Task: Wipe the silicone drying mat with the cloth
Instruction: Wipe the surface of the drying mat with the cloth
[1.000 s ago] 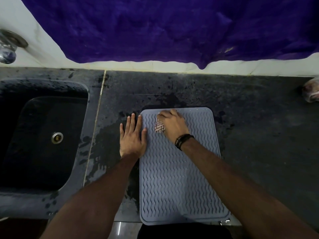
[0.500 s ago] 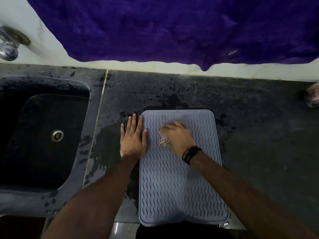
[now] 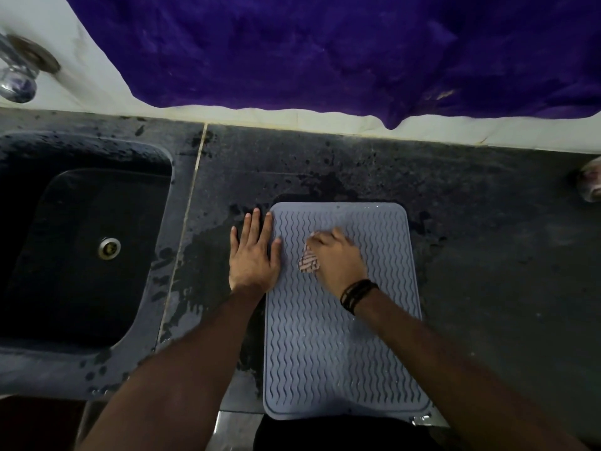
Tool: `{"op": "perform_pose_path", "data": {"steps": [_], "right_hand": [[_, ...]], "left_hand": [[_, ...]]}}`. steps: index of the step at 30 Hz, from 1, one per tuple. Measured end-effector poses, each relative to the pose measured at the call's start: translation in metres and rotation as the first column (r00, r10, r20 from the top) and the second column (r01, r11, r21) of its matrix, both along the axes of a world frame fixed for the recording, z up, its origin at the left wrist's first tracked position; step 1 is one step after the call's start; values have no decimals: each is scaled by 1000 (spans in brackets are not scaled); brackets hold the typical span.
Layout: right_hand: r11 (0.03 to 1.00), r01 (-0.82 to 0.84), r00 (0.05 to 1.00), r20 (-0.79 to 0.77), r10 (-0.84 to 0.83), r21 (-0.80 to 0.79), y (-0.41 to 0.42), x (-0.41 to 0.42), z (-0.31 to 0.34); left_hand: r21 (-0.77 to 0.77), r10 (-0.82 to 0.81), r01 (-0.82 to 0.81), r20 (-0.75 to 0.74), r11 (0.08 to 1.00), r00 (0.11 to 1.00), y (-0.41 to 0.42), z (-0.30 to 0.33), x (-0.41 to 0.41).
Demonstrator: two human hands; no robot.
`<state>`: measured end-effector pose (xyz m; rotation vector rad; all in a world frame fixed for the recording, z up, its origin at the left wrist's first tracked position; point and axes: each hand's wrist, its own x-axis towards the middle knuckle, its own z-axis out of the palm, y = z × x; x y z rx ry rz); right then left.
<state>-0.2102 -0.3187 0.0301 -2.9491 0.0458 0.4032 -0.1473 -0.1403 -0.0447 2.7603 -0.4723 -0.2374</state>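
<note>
Dark wet surface, grey mat on it.
Left hand flat, fingers straight, at mat's left edge; right hand, fingers curled, grips cloth.

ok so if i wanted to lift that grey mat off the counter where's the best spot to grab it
Probably the near right corner of the silicone drying mat: it seems to reach the front edge of the counter, so fingers could get under it from the near side. The rest lies flat, with the left hand flat across its left edge and the right hand gripping the cloth up top.
</note>
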Motion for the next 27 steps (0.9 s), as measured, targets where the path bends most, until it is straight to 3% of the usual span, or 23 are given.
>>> {"op": "perform_pose_path", "data": {"steps": [5, 11, 16, 27], "right_hand": [[997, -11, 998, -54, 14, 73, 2, -19, 9], [991, 30, 989, 136, -49, 133, 1, 35, 16], [991, -135, 991, 5, 135, 4, -2, 56, 3], [1000, 18, 999, -35, -19, -15, -13, 28, 5]], "left_hand": [[0, -2, 2, 2, 1000, 1000, 0, 1, 1], [6, -3, 3, 4, 1000, 1000, 0, 4, 0], [-10, 0, 0, -1, 1000, 1000, -1, 6, -1], [-11, 2, -2, 3, 1000, 1000, 0, 2, -1]]}}
